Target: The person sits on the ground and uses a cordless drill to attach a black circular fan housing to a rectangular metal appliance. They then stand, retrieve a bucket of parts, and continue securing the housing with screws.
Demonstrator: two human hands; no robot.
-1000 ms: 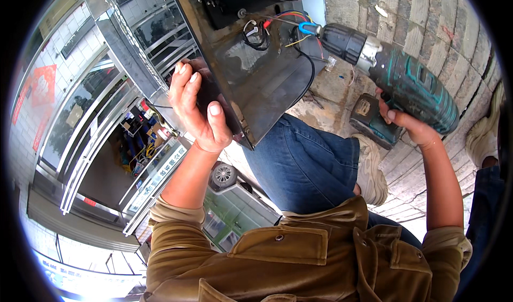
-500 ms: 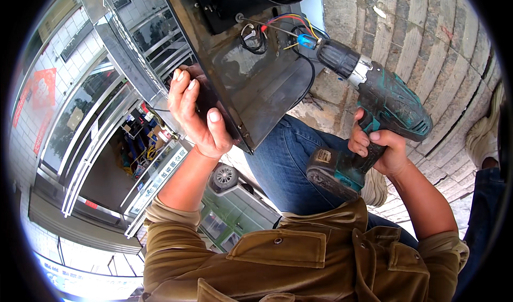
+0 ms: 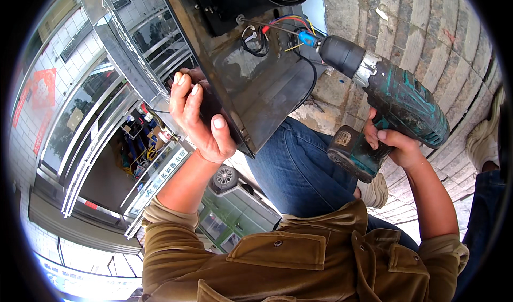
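Teal drill [image 3: 409, 100] in clasping right fingers [image 3: 370, 134]; left fingers [image 3: 192, 103] unclenched, apparently against housing [image 3: 275, 88]; lettered sign [image 3: 156, 190].

Worn blk/teal drill [image 3: 409, 102] is tilted, thin bit [image 3: 272, 26] w/ blue collar [image 3: 307, 38] reaching into open dk metal box [image 3: 256, 91].

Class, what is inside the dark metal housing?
A long drill bit, a coiled black cable, coloured wires and a bulky black part; what lies beneath that part is covered.
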